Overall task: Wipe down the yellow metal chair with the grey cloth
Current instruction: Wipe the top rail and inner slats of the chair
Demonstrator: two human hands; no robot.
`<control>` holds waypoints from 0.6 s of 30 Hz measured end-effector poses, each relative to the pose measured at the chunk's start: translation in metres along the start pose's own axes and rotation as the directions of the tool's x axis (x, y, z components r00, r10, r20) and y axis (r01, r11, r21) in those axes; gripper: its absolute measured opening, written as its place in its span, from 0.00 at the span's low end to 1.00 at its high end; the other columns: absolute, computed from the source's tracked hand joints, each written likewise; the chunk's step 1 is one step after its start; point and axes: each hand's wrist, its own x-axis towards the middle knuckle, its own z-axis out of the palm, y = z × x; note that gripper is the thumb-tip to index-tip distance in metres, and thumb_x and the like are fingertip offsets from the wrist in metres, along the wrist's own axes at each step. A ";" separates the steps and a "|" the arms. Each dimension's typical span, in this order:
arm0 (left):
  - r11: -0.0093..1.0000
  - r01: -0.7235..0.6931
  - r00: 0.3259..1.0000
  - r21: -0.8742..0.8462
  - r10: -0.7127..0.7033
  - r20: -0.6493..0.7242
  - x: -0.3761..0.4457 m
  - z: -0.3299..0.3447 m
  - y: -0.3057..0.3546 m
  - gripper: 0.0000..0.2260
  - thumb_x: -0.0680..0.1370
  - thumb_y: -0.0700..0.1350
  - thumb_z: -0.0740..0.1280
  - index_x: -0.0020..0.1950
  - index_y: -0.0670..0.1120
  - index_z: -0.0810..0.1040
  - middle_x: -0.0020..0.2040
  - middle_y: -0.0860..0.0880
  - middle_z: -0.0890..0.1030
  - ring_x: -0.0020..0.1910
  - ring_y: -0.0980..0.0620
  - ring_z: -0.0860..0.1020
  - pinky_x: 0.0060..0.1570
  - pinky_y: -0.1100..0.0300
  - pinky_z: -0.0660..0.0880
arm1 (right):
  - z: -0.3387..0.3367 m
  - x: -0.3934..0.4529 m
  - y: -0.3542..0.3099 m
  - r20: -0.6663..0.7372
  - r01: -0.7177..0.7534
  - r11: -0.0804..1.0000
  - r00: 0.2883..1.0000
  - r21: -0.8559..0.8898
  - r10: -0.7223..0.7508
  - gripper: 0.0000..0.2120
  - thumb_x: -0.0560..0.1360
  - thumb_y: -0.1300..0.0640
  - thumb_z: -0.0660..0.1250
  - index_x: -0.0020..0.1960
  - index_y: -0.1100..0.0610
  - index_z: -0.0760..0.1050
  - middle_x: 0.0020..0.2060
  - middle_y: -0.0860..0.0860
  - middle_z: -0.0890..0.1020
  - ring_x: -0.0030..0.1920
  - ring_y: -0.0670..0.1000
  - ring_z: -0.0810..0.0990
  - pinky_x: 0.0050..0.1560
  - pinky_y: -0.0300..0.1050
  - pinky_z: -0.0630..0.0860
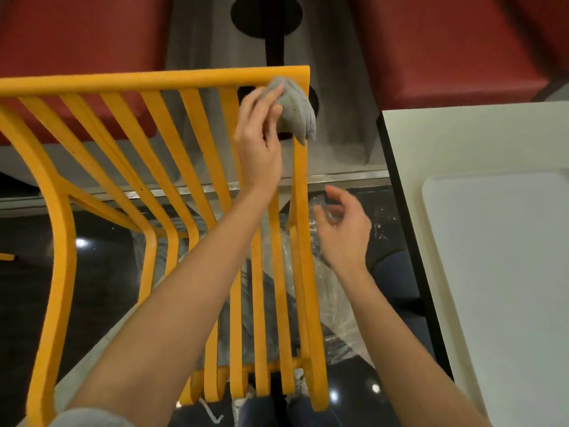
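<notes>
A yellow metal chair (160, 167) with a slatted back and seat fills the left and middle of the head view, seen from above, its straight top rail running across the upper part of the picture and its slats curving down toward the person's feet. The person's left hand (260, 140) reaches along the slats to the right end of that top rail and holds a crumpled grey cloth (295, 110) there; its fingers (268, 98) are curled over the near side of the cloth and press it against the corner where the rail meets the outermost right slat. The bulk of the cloth bunches above and to the right of the hand, and a loose fold hangs down over the outer slat. The person's right hand (343, 229) hovers lower, just to the right of the chair's outer slat and apart from it. Its fingers are loosely curled and partly spread, the thumb and forefinger (334, 191) apart, and they grasp nothing. Under this hand and behind the lower slats lies crinkled clear plastic sheeting (332, 306) on a dark glossy floor (101, 272). To the right stands a white table with a black edge (431, 167), bearing a pale rectangular tray (508, 272). Beyond the chair, red upholstered bench seats (446, 47) flank a grey floor strip, where a black round table base (266, 13) stands.
</notes>
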 end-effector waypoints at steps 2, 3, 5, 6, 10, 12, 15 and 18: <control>0.997 -0.009 0.975 -0.073 -0.008 -0.223 0.038 -0.003 0.012 0.12 0.81 0.35 0.61 0.61 0.34 0.79 0.56 0.39 0.78 0.58 0.49 0.77 0.58 0.60 0.75 | 0.015 0.046 -0.037 -0.063 0.216 0.976 0.974 -0.019 -0.216 0.20 0.79 0.60 0.67 0.71 0.56 0.73 0.65 0.48 0.77 0.64 0.46 0.76 0.66 0.45 0.75; 0.997 -0.032 0.958 -0.077 0.009 -0.288 0.053 -0.003 0.014 0.12 0.81 0.35 0.61 0.62 0.34 0.78 0.56 0.39 0.78 0.58 0.49 0.77 0.59 0.60 0.75 | 0.025 0.067 -0.055 -0.078 0.306 0.950 0.947 -0.058 -0.310 0.22 0.80 0.61 0.66 0.73 0.57 0.70 0.70 0.51 0.74 0.70 0.48 0.72 0.71 0.42 0.69; 0.998 -0.070 0.970 0.004 0.069 -0.234 0.072 0.000 0.007 0.13 0.82 0.36 0.60 0.63 0.34 0.78 0.59 0.38 0.77 0.61 0.47 0.77 0.61 0.54 0.75 | 0.041 0.104 -0.086 -0.071 0.425 0.889 0.895 -0.170 -0.441 0.25 0.80 0.60 0.63 0.77 0.58 0.64 0.76 0.53 0.66 0.76 0.51 0.64 0.73 0.41 0.61; 0.992 -0.091 0.986 0.089 0.102 -0.130 0.077 0.003 -0.001 0.14 0.82 0.39 0.60 0.65 0.36 0.77 0.61 0.38 0.77 0.63 0.45 0.76 0.62 0.50 0.75 | 0.048 0.120 -0.099 -0.047 0.460 0.855 0.874 -0.238 -0.483 0.26 0.81 0.60 0.62 0.78 0.58 0.62 0.78 0.54 0.63 0.78 0.52 0.61 0.74 0.45 0.60; 0.871 -0.257 0.959 0.420 0.177 0.221 0.076 0.003 -0.050 0.17 0.83 0.46 0.59 0.70 0.41 0.75 0.64 0.41 0.78 0.63 0.44 0.76 0.65 0.45 0.72 | 0.065 0.163 -0.111 0.205 0.507 0.752 0.861 -0.422 -0.465 0.21 0.84 0.57 0.55 0.76 0.58 0.65 0.76 0.54 0.68 0.79 0.54 0.57 0.78 0.54 0.59; 0.745 -0.372 0.927 0.553 0.264 0.268 0.077 -0.002 -0.062 0.17 0.83 0.48 0.59 0.68 0.41 0.76 0.60 0.42 0.80 0.61 0.45 0.78 0.66 0.47 0.72 | 0.067 0.170 -0.105 0.204 0.523 0.737 0.851 -0.428 -0.484 0.18 0.84 0.57 0.56 0.71 0.60 0.71 0.70 0.54 0.74 0.76 0.55 0.64 0.76 0.55 0.62; 0.501 -0.509 0.858 0.700 0.361 0.365 0.086 -0.013 -0.065 0.16 0.83 0.50 0.58 0.64 0.43 0.78 0.54 0.46 0.82 0.57 0.47 0.79 0.70 0.45 0.68 | 0.065 0.170 -0.101 0.155 0.556 0.716 0.822 -0.423 -0.547 0.17 0.83 0.55 0.60 0.69 0.59 0.74 0.64 0.55 0.79 0.69 0.55 0.73 0.75 0.55 0.63; 0.450 -0.465 0.883 0.762 0.294 0.365 0.093 -0.049 -0.078 0.17 0.85 0.51 0.53 0.60 0.45 0.78 0.53 0.46 0.81 0.59 0.46 0.77 0.74 0.44 0.62 | 0.059 0.170 -0.101 0.196 0.566 0.672 0.814 -0.478 -0.546 0.21 0.84 0.52 0.59 0.75 0.57 0.67 0.66 0.53 0.78 0.70 0.52 0.72 0.78 0.52 0.53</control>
